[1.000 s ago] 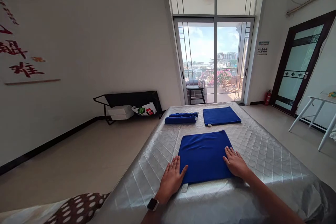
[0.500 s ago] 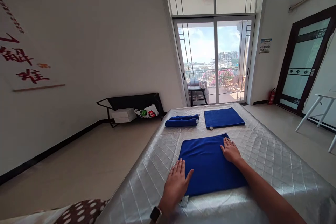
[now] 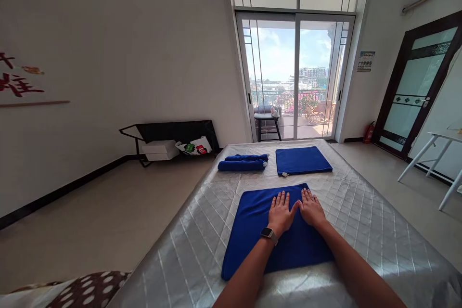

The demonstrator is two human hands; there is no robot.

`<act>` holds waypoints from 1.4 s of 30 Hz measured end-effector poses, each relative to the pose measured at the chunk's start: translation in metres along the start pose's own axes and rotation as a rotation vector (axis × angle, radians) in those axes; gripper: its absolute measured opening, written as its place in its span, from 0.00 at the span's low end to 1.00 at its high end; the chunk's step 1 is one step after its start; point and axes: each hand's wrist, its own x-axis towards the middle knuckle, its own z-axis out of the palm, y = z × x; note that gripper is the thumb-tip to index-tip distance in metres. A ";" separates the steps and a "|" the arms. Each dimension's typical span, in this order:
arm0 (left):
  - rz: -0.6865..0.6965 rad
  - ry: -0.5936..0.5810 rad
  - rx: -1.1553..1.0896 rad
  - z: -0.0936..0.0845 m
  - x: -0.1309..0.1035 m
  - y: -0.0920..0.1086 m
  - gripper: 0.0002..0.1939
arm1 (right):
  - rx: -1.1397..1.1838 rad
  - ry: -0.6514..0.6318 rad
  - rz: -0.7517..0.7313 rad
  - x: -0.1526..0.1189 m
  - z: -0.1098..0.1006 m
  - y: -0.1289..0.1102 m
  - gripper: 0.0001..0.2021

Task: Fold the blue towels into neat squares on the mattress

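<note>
Left hand point(image 3: 280, 215) has moved from the left edge of the near blue cloth point(image 3: 247, 231) to beside the right hand point(image 3: 311, 208). I see both flat on it, gripping nothing; cloth's on the silver cover point(image 3: 197, 228). Looks folded, smoothing maybe unfinished.

The nearest blue cloth point(image 3: 245, 231) lies flat on silver sheeting point(image 3: 191, 240).

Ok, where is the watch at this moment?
In the head view, the watch is strapped just behind the left hand, lower right of centre, over the near blue cloth.
</note>
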 end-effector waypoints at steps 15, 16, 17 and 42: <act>-0.354 0.001 0.041 -0.016 -0.027 -0.144 0.41 | 0.006 -0.051 0.015 0.016 -0.026 -0.006 0.32; -0.353 -0.005 0.039 -0.017 -0.027 -0.143 0.41 | 0.004 -0.038 0.005 0.019 -0.027 -0.007 0.32; -0.350 -0.010 0.036 -0.018 -0.027 -0.143 0.42 | 0.003 -0.033 -0.001 0.023 -0.028 -0.008 0.32; 0.126 -0.116 0.047 0.003 0.042 -0.024 0.35 | 0.134 0.000 0.058 0.035 0.000 -0.009 0.32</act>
